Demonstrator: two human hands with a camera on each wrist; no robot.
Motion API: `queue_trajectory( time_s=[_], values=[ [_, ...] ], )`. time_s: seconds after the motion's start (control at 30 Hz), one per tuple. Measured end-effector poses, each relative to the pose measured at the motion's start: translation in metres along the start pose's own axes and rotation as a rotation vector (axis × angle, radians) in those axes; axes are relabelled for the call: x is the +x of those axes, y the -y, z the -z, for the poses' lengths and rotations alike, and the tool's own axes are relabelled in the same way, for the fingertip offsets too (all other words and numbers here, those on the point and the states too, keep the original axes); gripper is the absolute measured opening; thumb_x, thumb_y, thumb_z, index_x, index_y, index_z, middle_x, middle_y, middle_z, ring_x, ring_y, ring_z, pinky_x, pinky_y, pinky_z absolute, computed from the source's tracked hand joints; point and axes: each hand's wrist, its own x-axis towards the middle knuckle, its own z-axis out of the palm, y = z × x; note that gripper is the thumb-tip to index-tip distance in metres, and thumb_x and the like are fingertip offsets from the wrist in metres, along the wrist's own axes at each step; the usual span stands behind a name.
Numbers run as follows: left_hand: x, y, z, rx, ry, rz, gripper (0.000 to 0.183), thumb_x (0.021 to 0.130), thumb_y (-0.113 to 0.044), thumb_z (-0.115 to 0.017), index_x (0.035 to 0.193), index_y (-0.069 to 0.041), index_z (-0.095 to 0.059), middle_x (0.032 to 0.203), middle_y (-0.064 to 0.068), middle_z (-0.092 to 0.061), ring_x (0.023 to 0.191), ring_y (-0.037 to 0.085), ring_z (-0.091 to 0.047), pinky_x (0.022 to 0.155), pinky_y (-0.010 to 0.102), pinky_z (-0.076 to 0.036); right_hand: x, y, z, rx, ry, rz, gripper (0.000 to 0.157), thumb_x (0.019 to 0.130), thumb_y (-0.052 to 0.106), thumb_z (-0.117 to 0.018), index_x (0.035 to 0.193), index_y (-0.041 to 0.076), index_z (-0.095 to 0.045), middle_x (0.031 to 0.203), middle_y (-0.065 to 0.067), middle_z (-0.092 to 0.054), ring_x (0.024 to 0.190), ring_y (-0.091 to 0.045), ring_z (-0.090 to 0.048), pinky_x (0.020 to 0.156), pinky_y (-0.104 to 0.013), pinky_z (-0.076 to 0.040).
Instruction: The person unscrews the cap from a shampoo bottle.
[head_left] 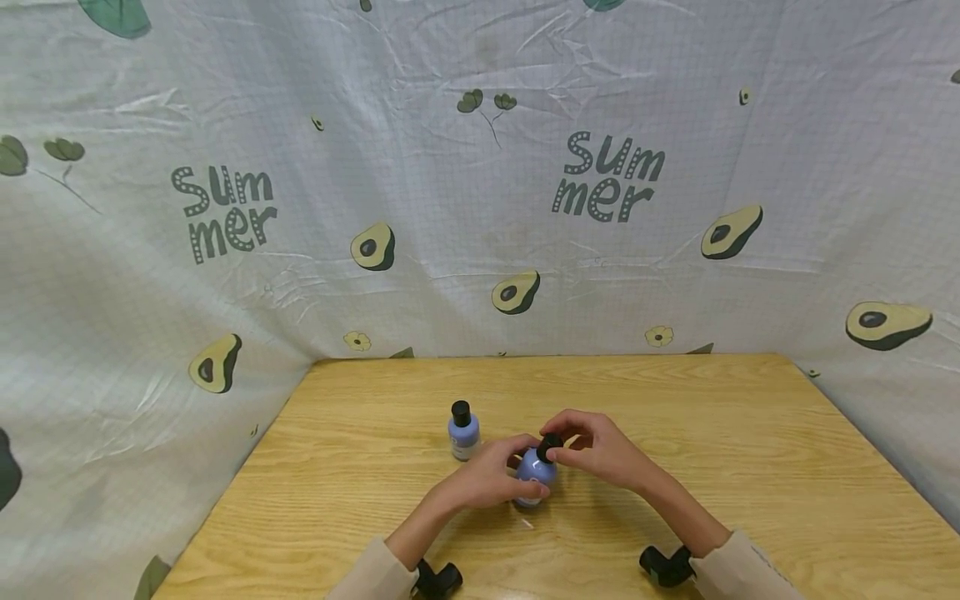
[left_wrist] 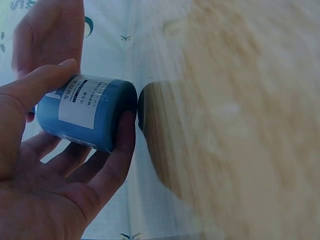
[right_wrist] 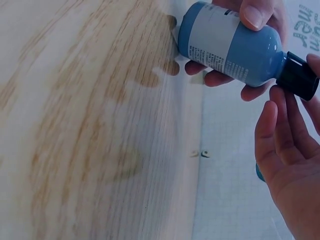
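Observation:
A small blue bottle [head_left: 534, 468] with a white printed label [left_wrist: 82, 102] and a black cap [head_left: 550, 447] is between both hands. My left hand [head_left: 491, 475] grips it round the body, thumb on the near side and the fingers spread behind and under it. At the neck, the thumb and fingertips of my right hand [head_left: 600, 450] pinch the black cap. The bottle leans to the right, and in the right wrist view its base [right_wrist: 189, 30] is right at the table surface. Another blue bottle [head_left: 464, 435], capped in black, stands upright behind my left hand.
The wooden table [head_left: 360, 500] runs back to a hanging cloth [head_left: 450, 208] printed with avocados and lettering. A small white scrap [head_left: 527, 523] lies in front of the held bottle. Black wrist-worn devices sit under the left wrist [head_left: 438, 581] and right wrist [head_left: 666, 567].

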Motion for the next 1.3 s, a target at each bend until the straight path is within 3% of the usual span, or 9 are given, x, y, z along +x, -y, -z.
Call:
queue_trajectory(
  time_s=[0.13,0.37,0.6,1.3],
  values=[
    [0.0008,-0.0006,0.0006,0.007,-0.004,-0.007,0.052,0.092,-0.031,-0.077,0.141,-0.022,-0.060,0.135,0.000,-0.066,0.117,0.020,-0.067,0.092,0.026,-0.055,0.0006,0.0014,0.0012,0.018,0.018,0.012,0.030,0.099,0.013,-0.069,0.124,-0.004,-0.067,0.117,-0.018,-0.070,0.101,-0.008,-0.065,0.082,-0.027,-0.059],
    [0.0010,-0.0013,0.0014,0.015,-0.008,-0.002,0.052,0.093,-0.032,-0.077,0.141,-0.021,-0.060,0.135,0.001,-0.066,0.117,0.021,-0.068,0.092,0.026,-0.055,0.0013,0.0033,0.0024,0.008,0.015,0.016,0.031,0.098,0.013,-0.070,0.126,0.001,-0.067,0.120,-0.022,-0.069,0.104,-0.011,-0.065,0.084,-0.027,-0.058],
    [0.0007,-0.0010,0.0015,0.001,0.002,-0.003,0.050,0.093,-0.031,-0.076,0.140,-0.022,-0.060,0.133,0.000,-0.067,0.116,0.021,-0.068,0.090,0.026,-0.056,0.0003,0.0017,0.0018,-0.015,-0.037,-0.021,0.027,0.096,0.018,-0.074,0.117,0.001,-0.069,0.111,-0.013,-0.071,0.097,-0.010,-0.065,0.082,-0.026,-0.058],
    [0.0018,0.0024,0.0002,-0.032,-0.013,0.002,0.049,0.093,-0.032,-0.078,0.139,-0.022,-0.062,0.131,-0.001,-0.068,0.109,0.016,-0.069,0.087,0.026,-0.056,0.0004,0.0012,0.0020,0.020,0.005,0.028,0.030,0.096,0.010,-0.070,0.124,-0.001,-0.068,0.117,-0.020,-0.070,0.102,-0.012,-0.066,0.084,-0.027,-0.058]
  ],
)
